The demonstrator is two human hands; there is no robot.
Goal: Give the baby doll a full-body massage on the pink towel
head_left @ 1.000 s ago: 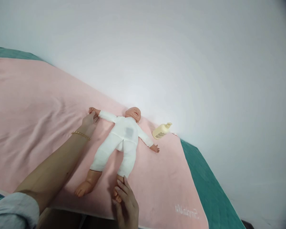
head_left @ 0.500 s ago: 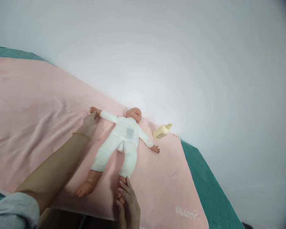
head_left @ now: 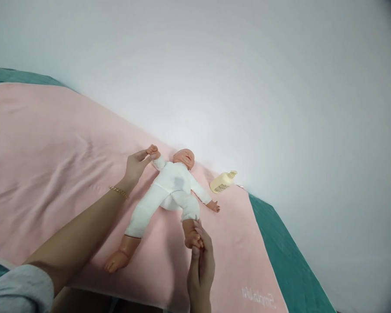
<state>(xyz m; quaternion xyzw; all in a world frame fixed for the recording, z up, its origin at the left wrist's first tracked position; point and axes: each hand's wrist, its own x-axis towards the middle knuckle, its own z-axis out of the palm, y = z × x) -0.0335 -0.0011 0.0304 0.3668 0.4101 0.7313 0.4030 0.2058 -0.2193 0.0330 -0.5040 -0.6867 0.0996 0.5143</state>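
Observation:
A baby doll (head_left: 172, 178) with a white cloth body lies on its back on the pink towel (head_left: 68, 165). My left hand (head_left: 137, 167), with a gold chain bracelet on its wrist, is closed on the doll's hand at the left and holds that arm raised and bent. My right hand (head_left: 202, 261) grips the doll's foot on the right side, with that leg lifted and bent outward. The other leg rests straight on the towel, and the other arm lies stretched out to the right.
A pale yellow pump bottle (head_left: 222, 182) lies tilted on the towel, right of the doll's head. Green cloth (head_left: 286, 243) shows beyond the towel's right edge. A white wall (head_left: 215, 87) rises directly behind the doll.
My left hand has brought the doll's arm up and inward toward its head. My right hand has lifted the doll's leg and moved it up and to the right, bending it.

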